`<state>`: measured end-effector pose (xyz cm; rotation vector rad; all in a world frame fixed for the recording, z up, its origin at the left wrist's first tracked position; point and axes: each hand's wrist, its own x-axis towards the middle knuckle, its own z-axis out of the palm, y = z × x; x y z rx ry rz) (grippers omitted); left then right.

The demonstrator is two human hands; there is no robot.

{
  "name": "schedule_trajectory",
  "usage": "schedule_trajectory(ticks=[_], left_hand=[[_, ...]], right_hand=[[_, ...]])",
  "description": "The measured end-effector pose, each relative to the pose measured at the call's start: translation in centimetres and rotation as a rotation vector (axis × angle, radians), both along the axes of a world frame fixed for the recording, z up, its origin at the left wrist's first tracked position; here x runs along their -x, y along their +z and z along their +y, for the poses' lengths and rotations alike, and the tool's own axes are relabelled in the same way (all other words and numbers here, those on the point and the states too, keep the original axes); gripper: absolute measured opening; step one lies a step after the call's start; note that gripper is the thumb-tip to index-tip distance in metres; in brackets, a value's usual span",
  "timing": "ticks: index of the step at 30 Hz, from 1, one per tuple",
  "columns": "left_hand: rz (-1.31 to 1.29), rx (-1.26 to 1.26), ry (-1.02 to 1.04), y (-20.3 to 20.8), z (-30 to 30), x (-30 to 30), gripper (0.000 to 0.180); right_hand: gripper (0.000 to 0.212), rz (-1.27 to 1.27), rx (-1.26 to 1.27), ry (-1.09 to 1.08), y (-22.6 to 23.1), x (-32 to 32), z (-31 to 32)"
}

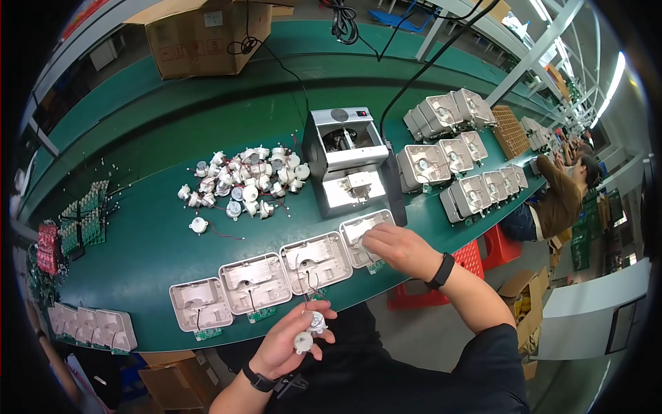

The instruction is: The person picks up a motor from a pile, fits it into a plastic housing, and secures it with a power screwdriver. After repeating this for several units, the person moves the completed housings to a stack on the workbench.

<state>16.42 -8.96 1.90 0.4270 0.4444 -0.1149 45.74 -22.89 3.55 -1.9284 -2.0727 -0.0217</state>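
My left hand (289, 338), palm up, holds two small round white wired parts that look like buzzers (303, 341); its fingers curl around them near the table's front edge. My right hand (400, 245) reaches into the rightmost white plastic housing (352, 231) of a row, fingers pressed together inside it. Whatever those fingers grip is hidden. To its left stand more open housings: one with thin wires (329, 265), a second (255, 283) and a third (200, 303). Green circuit boards (262, 315) hang from their front sides on wires.
A pile of buzzers (248, 176) lies beyond the row, with a single buzzer (198, 225) nearer. A grey bench machine (348, 162) stands behind my right hand. Stacked housings (424, 165) fill the right side; circuit boards (86, 214) lie left. A person (562, 193) sits far right.
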Motion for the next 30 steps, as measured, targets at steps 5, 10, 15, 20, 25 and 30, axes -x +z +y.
schedule_trajectory(ticks=[5, 10, 15, 20, 25, 30], left_hand=[[-0.052, -0.057, 0.003, -1.8, -0.2, 1.7, 0.04], [-0.076, -0.021, 0.061, -1.0, -0.1, 1.3, 0.037], [-0.025, -0.219, 0.161, -0.5, -0.4, 1.2, 0.038], [-0.038, -0.48, 0.25, -0.8, -0.9, 0.6, 0.044], [-0.062, -0.561, 0.326, -1.2, -1.4, 0.4, 0.041], [-0.01, -0.402, 0.323, -0.5, -1.2, 1.1, 0.033]], right_hand=[[0.028, -0.109, 0.034, 0.095, -1.2, -0.5, 0.1], [0.027, -0.155, 0.032, 0.087, -1.6, -0.3, 0.1], [0.029, -0.224, -0.037, 0.004, 0.4, 1.3, 0.0], [0.034, 0.299, -0.112, -0.084, 3.1, 6.5, -0.3], [0.037, 0.708, -0.091, -0.024, 1.9, 11.8, 0.9], [0.04, 0.434, -0.27, 0.082, 0.6, 13.3, 1.3]])
